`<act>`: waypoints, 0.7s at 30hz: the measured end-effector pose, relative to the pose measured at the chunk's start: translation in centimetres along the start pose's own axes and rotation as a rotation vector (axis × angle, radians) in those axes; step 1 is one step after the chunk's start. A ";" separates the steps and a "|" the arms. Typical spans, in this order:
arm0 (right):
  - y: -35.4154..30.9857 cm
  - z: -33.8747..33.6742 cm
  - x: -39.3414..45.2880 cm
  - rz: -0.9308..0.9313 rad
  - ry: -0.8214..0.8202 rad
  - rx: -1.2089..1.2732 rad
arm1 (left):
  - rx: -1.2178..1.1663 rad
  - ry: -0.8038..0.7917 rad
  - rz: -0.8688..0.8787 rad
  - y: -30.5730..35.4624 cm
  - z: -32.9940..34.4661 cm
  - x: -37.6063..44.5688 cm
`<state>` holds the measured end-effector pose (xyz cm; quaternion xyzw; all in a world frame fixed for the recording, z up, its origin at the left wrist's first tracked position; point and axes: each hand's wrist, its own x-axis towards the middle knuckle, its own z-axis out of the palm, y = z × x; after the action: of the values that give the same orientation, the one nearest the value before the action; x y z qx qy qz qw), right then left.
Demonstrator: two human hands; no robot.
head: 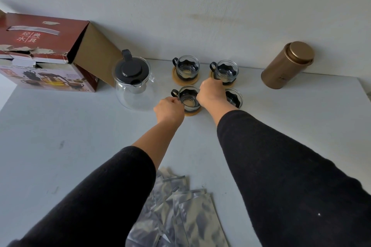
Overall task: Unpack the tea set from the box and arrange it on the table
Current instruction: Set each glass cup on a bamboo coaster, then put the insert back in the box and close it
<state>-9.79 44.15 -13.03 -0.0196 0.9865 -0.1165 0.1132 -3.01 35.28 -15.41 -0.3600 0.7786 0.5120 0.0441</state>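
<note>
Several glass cups in black holders stand in two rows on the white table (80, 136). The far left cup (186, 67) and far right cup (225, 72) sit on round wooden coasters. My left hand (169, 109) pinches the near left cup (188, 98) at its handle side; this cup stands on a coaster too. My right hand (211, 92) is curled over the gap between the cups and half hides the near right cup (233, 97). What its fingers hold is hidden. The glass teapot (133, 80) with a black lid stands left of the cups.
The torn red box (43, 50) lies open at the back left against the wall. A gold tin canister (287, 65) leans at the back right. Several silver foil pouches (178, 212) lie near the front edge between my arms.
</note>
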 end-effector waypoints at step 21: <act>-13.1 -12.2 -5.8 -0.233 0.164 0.319 | 0.037 0.294 0.207 4.8 -17.6 -3.4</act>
<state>-6.79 34.57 2.81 -0.1060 0.9525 -0.2848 0.0198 1.91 23.49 -1.97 -0.3479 0.8189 0.4413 -0.1166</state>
